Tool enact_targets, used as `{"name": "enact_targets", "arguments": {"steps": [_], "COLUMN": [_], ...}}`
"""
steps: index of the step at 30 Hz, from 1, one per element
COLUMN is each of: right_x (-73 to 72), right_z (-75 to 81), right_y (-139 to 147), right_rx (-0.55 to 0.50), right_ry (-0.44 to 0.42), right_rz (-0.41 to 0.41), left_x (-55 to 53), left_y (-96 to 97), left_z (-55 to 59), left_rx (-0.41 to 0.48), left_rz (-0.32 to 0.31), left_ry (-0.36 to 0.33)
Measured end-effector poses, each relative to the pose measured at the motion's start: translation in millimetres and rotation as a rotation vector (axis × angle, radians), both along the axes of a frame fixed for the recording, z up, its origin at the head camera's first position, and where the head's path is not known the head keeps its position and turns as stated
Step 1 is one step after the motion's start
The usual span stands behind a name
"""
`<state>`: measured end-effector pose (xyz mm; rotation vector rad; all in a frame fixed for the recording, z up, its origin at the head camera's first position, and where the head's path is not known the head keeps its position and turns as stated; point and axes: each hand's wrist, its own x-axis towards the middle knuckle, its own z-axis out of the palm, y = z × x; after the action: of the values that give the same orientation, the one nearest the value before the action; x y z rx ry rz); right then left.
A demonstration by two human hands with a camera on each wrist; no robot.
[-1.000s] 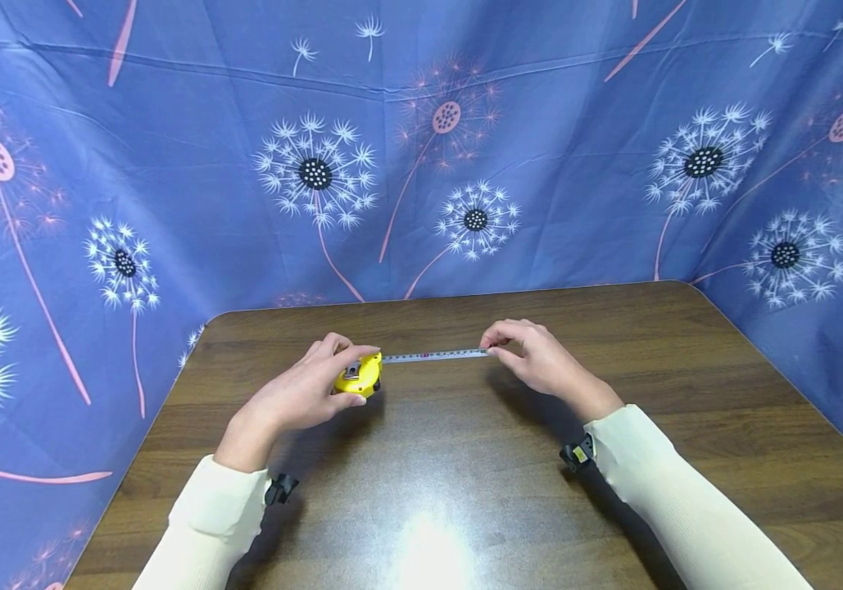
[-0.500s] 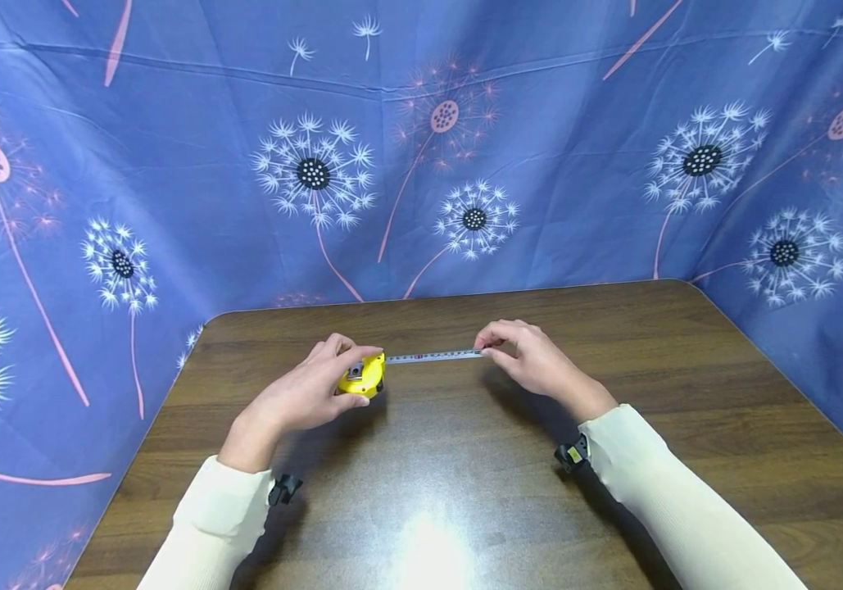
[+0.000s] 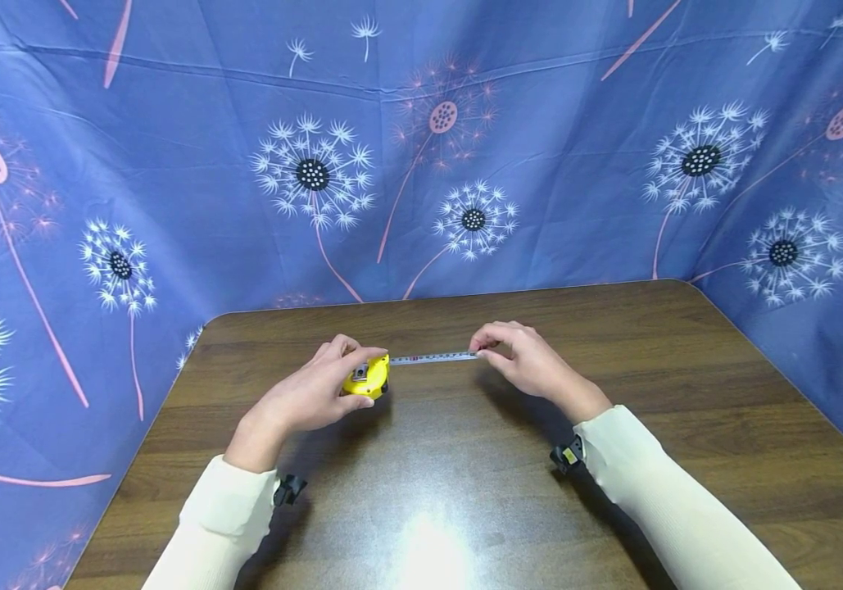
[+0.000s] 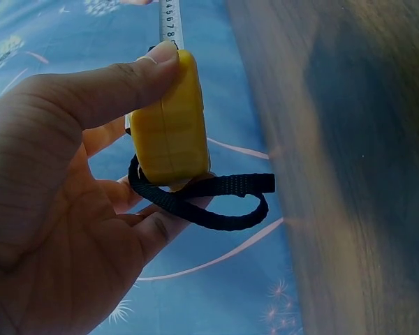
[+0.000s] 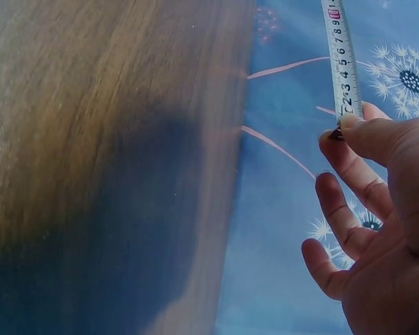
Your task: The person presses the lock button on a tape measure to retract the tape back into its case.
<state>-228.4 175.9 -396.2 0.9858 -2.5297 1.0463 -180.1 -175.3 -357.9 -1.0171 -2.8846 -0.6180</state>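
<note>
My left hand (image 3: 310, 385) grips the yellow case of a tape measure (image 3: 368, 378), thumb along one side and fingers on the other. A black wrist strap (image 4: 223, 202) loops from the case in the left wrist view. Out of the case runs a white blade (image 3: 432, 357), stretched straight to the right above the table. My right hand (image 3: 532, 360) pinches the blade's end between thumb and index finger; in the right wrist view the dark end hook (image 5: 335, 134) shows at the fingertips, with the other fingers loosely bent below.
Both hands are over a brown wooden table (image 3: 421, 451), which has a bright light reflection near its front. Behind and at the sides hangs a blue cloth (image 3: 576, 205) printed with dandelions. Each wrist carries a small black camera (image 3: 567, 453).
My right hand has moved a little left and my left hand a little right, so the hands are closer. The visible stretch of blade between them has become shorter.
</note>
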Motion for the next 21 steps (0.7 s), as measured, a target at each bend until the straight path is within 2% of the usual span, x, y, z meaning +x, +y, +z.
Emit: {"name": "enact_targets", "arguments": {"steps": [21], "right_x": [-0.2], "right_z": [-1.5], "right_y": [-10.1], "right_rx": [-0.008], "right_ry": [0.032], "right_rz": [0.031], "left_x": [-0.8], "left_y": [5.9], "left_z": [-3.3], "left_rx": [0.01], "left_rz": [-0.001], "left_ry": [0.002]}}
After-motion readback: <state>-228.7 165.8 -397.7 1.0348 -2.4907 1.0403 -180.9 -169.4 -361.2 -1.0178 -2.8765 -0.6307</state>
